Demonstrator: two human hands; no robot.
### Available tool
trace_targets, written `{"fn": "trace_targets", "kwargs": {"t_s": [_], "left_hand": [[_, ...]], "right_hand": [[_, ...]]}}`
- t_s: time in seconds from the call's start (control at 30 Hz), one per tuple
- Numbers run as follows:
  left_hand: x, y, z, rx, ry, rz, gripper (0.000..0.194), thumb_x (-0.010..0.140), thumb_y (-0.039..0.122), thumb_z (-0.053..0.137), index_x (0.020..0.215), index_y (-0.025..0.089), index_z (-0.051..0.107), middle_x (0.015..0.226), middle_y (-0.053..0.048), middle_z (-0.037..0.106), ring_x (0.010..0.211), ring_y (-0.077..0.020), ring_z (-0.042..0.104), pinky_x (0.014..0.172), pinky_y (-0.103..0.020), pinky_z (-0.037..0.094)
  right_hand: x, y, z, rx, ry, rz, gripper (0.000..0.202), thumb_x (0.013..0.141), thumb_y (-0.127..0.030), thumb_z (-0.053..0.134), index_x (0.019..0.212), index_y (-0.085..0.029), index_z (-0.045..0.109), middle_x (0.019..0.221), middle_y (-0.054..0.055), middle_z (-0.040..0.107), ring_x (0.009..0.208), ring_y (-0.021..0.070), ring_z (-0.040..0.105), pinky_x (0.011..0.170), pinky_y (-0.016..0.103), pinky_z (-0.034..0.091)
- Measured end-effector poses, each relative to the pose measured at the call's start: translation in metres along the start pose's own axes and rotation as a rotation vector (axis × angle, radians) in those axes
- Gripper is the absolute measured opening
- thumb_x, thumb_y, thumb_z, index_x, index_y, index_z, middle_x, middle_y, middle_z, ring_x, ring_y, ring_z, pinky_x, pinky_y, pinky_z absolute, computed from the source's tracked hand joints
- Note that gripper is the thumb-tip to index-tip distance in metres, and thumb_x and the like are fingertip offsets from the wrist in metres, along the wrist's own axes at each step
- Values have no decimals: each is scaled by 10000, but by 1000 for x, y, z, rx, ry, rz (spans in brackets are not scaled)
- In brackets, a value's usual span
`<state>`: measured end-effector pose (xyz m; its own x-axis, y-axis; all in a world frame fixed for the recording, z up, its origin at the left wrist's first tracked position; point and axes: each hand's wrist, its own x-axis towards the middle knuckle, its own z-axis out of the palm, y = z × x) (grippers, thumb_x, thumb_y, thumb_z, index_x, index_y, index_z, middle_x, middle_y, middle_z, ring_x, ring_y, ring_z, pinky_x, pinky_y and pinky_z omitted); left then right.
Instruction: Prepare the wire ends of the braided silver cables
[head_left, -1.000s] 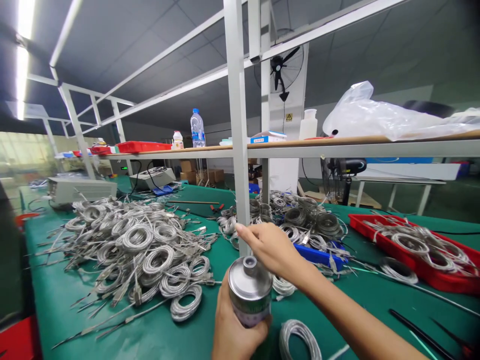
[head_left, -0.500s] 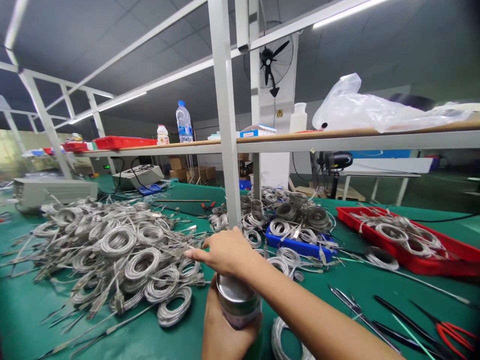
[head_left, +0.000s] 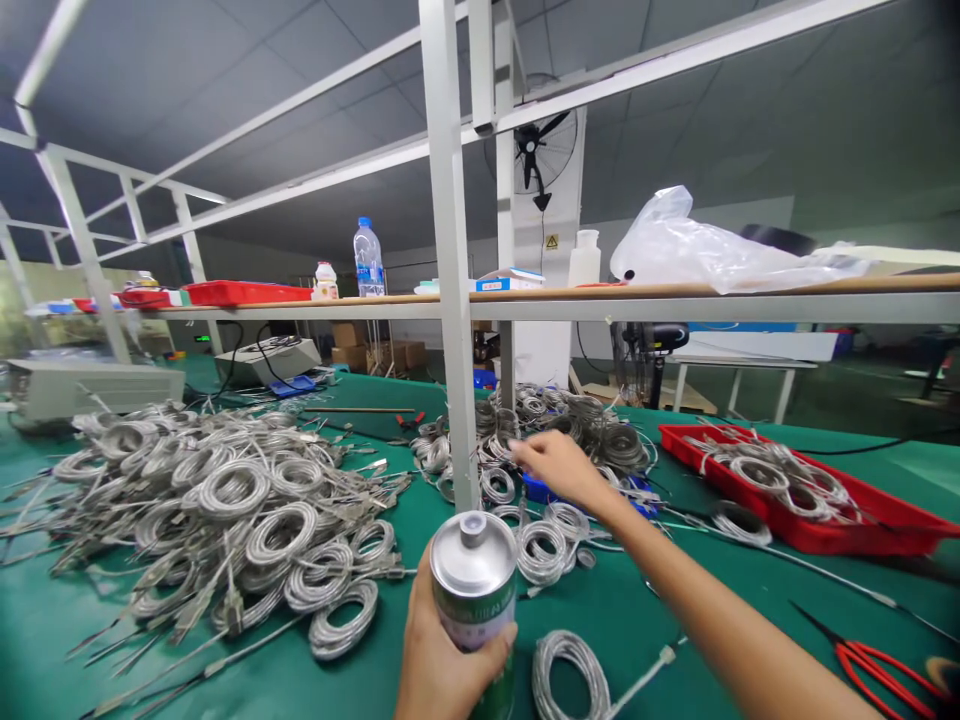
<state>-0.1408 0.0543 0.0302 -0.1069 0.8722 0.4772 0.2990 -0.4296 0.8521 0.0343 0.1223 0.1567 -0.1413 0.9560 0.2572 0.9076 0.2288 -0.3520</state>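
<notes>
Can point(head_left: 476, 598) clamped in L hand point(head_left: 444, 665); R hand point(head_left: 561, 467) apart, to rt, grip unclear.

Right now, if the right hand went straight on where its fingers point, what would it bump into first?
Probably the pale upright post, next in line left of the right hand. Depth is unclear, so it might pass in front or brush the coiled cables nearby.

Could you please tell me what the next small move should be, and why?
Perhaps bring the right hand to the short neck of the silver-topped green cylindrical metal can: the left hand holds its body, no hand covers the neck, and the right hand hovers nearby, apart from the can.
</notes>
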Motion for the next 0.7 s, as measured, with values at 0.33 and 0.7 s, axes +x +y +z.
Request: {"fn": "trace_targets", "kwargs": {"t_s": [0.33,0.7], "left_hand": [[-2,2,0,-57,38,-21,822,524,211,714,1263,153,359,1130,-130,571,1081,-320,514,910,-424,403],[-1,0,1,-58,40,-4,857,507,200,711,1280,148,344,1166,-144,545,1088,-323,505,907,-427,401]], "right_hand": [[-57,93,91,-282,-199,467,258,852,-279,526,1075,-150,540,1089,62,573,924,192,580,779,404,474],[-55,85,68,169,-16,381,201,842,-291,534,959,-136,590,969,43,623,846,174,601,752,377,477]]}}
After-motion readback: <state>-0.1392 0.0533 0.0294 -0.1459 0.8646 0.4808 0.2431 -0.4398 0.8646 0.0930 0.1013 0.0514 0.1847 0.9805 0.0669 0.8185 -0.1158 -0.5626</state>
